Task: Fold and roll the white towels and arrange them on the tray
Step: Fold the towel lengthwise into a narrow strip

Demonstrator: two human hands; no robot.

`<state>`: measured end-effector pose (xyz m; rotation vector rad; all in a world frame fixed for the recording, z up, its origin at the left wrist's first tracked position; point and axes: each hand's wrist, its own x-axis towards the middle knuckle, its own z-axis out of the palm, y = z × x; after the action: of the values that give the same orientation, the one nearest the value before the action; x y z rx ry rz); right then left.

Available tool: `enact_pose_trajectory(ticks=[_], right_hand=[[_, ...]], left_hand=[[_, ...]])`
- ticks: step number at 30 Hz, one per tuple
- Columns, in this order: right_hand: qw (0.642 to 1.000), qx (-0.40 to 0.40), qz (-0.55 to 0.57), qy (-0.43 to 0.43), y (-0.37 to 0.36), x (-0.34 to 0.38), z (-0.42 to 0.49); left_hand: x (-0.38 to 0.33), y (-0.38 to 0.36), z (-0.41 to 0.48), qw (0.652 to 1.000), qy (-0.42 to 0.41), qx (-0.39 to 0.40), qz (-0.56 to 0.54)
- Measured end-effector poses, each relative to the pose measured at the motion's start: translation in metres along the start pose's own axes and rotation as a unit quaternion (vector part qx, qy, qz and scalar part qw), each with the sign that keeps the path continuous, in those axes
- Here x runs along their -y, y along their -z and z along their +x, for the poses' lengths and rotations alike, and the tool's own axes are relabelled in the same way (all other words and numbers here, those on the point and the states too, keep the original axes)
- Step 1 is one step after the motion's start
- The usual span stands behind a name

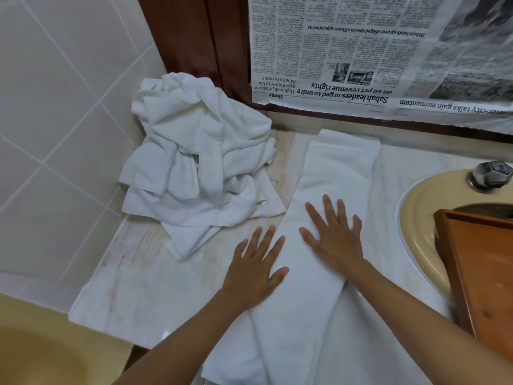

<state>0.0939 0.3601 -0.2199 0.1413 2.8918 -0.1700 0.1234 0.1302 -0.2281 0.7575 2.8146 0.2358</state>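
A white towel (341,168), folded into a long strip, is laid on the counter (133,287) between the heap of unfolded towels (200,162) and the wooden tray (477,273). No grip is taken: the left hand (255,268) and right hand (336,240) are pressed flat on it, fingers spread. Creases should be smoothed outward and the edges squared before rolling is begun, tightly, from one end.

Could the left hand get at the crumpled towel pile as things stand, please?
Probably yes: the left hand lies flat at the left edge of the folded towel, holding nothing, and the crumpled towel pile sits just beyond it on the counter, nothing between.
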Motion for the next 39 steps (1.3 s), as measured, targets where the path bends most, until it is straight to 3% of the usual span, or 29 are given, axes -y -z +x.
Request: enact_pose_trajectory(ticks=[6,11,17,21,25,29,34,39], right_hand=[[0.999,0.009,0.005,-0.053,0.013,0.024,-0.013],[0.998,-0.025,0.022,0.047,-0.028,0.058,-0.091],[0.999,-0.025,-0.011,0.026,-0.035,0.058,-0.098],[1.000,0.005,-0.017,0.022,-0.025,0.057,-0.083],[1.000,0.021,-0.014,-0.002,-0.018,0.051,-0.059],[0.999,0.022,0.007,-0.028,-0.009,0.043,-0.037],[0.999,0.018,0.019,-0.038,-0.006,0.041,-0.027],[0.999,0.030,0.015,-0.041,-0.005,0.042,-0.027]], left_hand=[[0.019,0.006,-0.049,0.996,0.067,0.016,-0.061],[0.014,0.003,-0.084,0.979,0.134,-0.020,-0.154],[-0.007,0.005,-0.107,0.952,0.186,-0.026,-0.242],[-0.026,0.011,-0.106,0.934,0.233,-0.085,-0.259],[-0.044,0.018,-0.096,0.933,0.172,-0.130,-0.288],[-0.069,0.016,-0.081,0.963,0.099,-0.083,-0.238],[-0.088,0.011,-0.076,0.984,0.101,-0.035,-0.142],[-0.083,0.001,-0.095,0.971,0.114,-0.062,-0.199]])
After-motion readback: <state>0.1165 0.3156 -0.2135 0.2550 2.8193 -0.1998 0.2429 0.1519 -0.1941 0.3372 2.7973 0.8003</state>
